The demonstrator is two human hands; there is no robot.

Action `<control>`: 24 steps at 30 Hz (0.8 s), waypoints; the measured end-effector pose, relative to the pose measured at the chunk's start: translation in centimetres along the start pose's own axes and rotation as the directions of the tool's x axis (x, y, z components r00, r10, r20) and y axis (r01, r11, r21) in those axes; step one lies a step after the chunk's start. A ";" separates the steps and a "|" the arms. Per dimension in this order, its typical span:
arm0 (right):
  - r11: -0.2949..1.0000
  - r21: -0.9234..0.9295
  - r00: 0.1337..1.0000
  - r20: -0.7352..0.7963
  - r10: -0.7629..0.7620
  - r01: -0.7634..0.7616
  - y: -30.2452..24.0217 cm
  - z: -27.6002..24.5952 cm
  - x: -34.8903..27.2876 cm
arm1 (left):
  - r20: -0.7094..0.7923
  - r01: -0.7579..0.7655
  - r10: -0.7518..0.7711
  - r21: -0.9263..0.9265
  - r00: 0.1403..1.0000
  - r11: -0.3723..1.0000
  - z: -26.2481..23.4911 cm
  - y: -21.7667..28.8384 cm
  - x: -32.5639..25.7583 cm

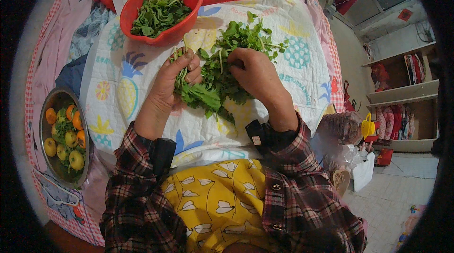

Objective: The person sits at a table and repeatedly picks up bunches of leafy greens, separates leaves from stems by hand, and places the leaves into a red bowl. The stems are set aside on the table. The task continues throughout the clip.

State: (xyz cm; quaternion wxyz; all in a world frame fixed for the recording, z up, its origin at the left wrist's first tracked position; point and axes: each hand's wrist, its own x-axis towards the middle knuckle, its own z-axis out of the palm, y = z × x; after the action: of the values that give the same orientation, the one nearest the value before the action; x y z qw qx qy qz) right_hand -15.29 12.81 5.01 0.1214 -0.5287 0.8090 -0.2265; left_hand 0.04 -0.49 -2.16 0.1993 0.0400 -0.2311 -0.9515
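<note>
My left hand [176, 74] is closed around a small bunch of green leafy stems [181, 79], whose leaves hang below my fingers. Over a loose pile of leafy greens [240, 36], my right hand [255, 72] has its thumb and fingers pinched together among the stems; the exact piece between the fingertips is hidden. Beyond my left hand, a red plastic ladle-shaped basin [126, 20] with a long handle holds plucked green leaves [161, 15]. The pile lies on a white cloth [156, 63] printed with pineapples.
At the left stands a metal bowl [87, 151] with apples, orange fruits and some greens. A big plastic bottle [343, 127] and a white bag [363, 170] are on the right, before open shelves [402, 91] with clothes. A red-checked cover [35, 59] edges the surface.
</note>
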 end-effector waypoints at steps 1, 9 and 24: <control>1.000 0.008 1.000 -0.001 0.003 -0.003 0.0 0.0 0.0 | -0.005 0.005 -0.005 0.003 1.000 1.000 0.0 0.0 0.0; 1.000 0.017 1.000 -0.015 0.007 -0.007 -0.1 0.1 0.0 | 0.047 0.024 -0.026 0.057 0.999 0.998 0.0 0.4 -0.1; 0.976 0.205 0.954 -0.301 -0.011 0.076 -0.7 -0.2 0.1 | -0.054 -0.026 0.034 0.139 0.998 0.990 -0.1 0.0 0.1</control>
State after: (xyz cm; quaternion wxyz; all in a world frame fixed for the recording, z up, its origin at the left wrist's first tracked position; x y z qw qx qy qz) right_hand -14.81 12.49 5.53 0.0491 -0.4899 0.7771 -0.3921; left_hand -0.07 -0.60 -2.28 0.2168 0.0768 -0.2913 -0.9286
